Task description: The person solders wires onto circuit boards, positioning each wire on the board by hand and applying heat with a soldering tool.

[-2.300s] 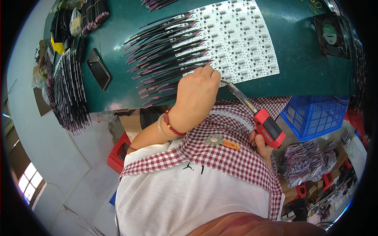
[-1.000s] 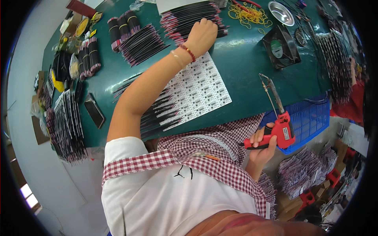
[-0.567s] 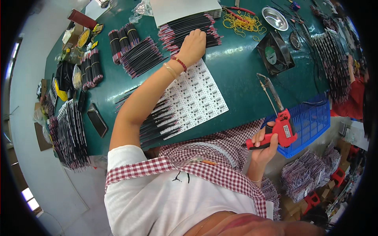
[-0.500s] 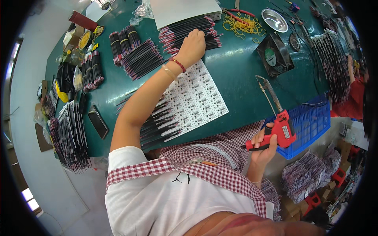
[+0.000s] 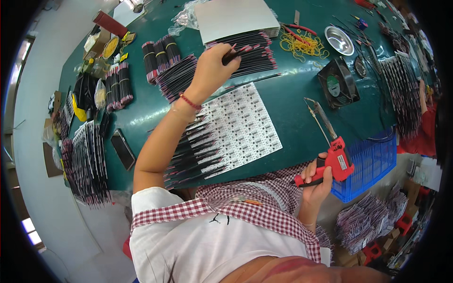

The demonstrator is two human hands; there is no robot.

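Observation:
My left hand [image 5: 213, 68] is closed around a small bunch of black wires [image 5: 243, 50] with red ends, just above a pile of black wires [image 5: 255, 60]. Below it on the table lies a white circuit board sheet [image 5: 247, 123] with rows of small pads. Along the sheet's left side, rows of black wires [image 5: 191, 153] lie partly over it; my left forearm hides some of them. My right hand [image 5: 317, 184] grips a red soldering gun [image 5: 339, 160] by its handle, tip pointing up and away, right of the sheet.
A black fan [image 5: 337, 85] stands at the right, near a metal bowl [image 5: 339, 40] and yellow rubber bands [image 5: 302, 47]. Tied wire bundles [image 5: 160, 56] and a phone [image 5: 123, 149] are at the left. A blue basket [image 5: 368, 162] sits beyond the table edge.
My left hand has lifted from the wire pile and moved left and slightly nearer, with a bunch of wires in it. A loose wire now lies above the sheet. My right hand keeps the soldering gun.

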